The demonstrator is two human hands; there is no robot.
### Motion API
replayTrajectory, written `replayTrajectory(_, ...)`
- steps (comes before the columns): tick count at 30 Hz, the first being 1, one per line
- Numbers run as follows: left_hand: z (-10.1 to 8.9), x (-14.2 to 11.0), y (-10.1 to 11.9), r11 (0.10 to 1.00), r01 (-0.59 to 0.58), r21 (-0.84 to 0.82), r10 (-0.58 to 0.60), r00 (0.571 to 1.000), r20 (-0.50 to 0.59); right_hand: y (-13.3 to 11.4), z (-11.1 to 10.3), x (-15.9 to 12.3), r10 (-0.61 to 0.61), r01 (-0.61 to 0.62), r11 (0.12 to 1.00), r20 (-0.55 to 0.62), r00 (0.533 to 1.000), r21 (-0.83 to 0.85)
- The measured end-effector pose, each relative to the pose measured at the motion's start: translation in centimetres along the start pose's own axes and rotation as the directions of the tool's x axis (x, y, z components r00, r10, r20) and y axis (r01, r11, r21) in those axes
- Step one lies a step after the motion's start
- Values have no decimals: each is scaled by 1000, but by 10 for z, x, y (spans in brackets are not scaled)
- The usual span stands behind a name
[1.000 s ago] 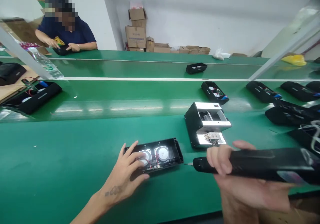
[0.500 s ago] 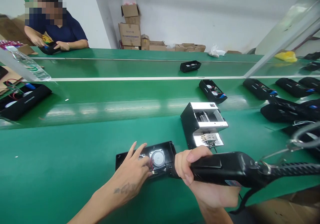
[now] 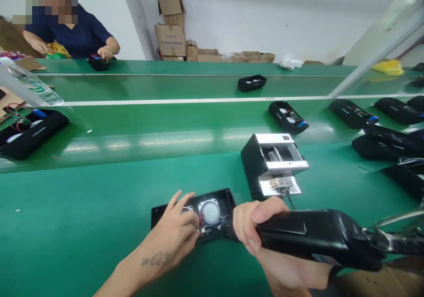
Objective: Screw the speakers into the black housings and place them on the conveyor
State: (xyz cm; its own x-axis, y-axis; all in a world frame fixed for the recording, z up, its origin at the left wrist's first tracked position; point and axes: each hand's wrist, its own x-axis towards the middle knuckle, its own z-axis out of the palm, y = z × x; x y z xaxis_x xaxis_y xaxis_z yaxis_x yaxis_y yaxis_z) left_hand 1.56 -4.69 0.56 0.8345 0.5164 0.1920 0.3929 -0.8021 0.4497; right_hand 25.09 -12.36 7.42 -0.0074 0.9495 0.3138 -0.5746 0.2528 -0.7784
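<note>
An open black speaker housing (image 3: 228, 198) lies on the green bench, with a round speaker driver (image 3: 210, 212) and thin red wires inside. A second driver is partly hidden under my left hand (image 3: 177, 228). That hand grips the housing, two fingers stretched over its far side, thumb and forefinger bent together near a small white connector. My right hand (image 3: 261, 226) is wrapped around a black electric screwdriver (image 3: 308, 233), held almost level. Its front end points at the housing's right end; the tip is hard to make out there.
A black and silver screw feeder (image 3: 274, 164) stands just beyond my right hand. Open speaker housings (image 3: 288, 116) sit on the green line, more at right and one at far left (image 3: 36, 131). A clear bottle (image 3: 36, 85) lies left. Across the bench sits a co-worker (image 3: 71, 32).
The screwdriver's rear end has swung lower and nearer. My left hand stays on the housing with little shift. Across the bench, the co-worker's hand and black piece have moved right. The view shifted slightly.
</note>
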Motion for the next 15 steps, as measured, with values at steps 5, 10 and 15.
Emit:
replayTrajectory(5, 4, -2, 2, 1000, 2, 16, -1, 998, -62, -3, -2, -3, 7, -8, 1000, -17, 1000, -28)
replayTrajectory(10, -2, -1, 1, 999, 13, 31, -16, 996, 89, -6, 0, -2, -13, 11, 999, -44, 999, -53)
replayTrajectory(15, -8, 6, -4, 997, 29, -67, -22, 994, 103, -17, -2, -10, -46, 39, 993, -65, 997, -114)
